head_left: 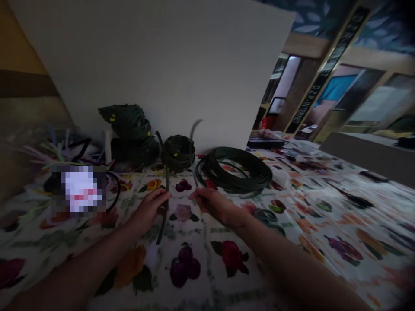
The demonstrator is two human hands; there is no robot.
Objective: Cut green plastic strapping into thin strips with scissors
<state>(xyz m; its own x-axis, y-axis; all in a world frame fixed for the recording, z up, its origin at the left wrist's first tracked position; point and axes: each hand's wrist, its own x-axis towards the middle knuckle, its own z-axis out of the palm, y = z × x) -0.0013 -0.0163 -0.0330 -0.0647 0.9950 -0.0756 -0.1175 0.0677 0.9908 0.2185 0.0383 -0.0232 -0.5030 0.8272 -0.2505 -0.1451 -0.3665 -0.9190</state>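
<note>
My left hand (154, 207) pinches a dark green flat strip (163, 226), which stands nearly upright and runs above and below the fingers. My right hand (218, 205) is closed on a second, thinner-looking strip (195, 176) that rises and curls over at its top. The two hands are a short way apart over the table. Just beyond them sits a small dark green woven basket (179, 155). A large coil of dark green strip (241, 172) lies behind my right hand.
More woven dark green baskets (128, 123) are stacked at the left back. Coloured strips (66, 149) lie in a bundle at far left. A small green coil (269, 220) is beside my right forearm; scissors (356, 199) lie at right. A white board (168, 65) stands behind the flowered tablecloth (207, 280).
</note>
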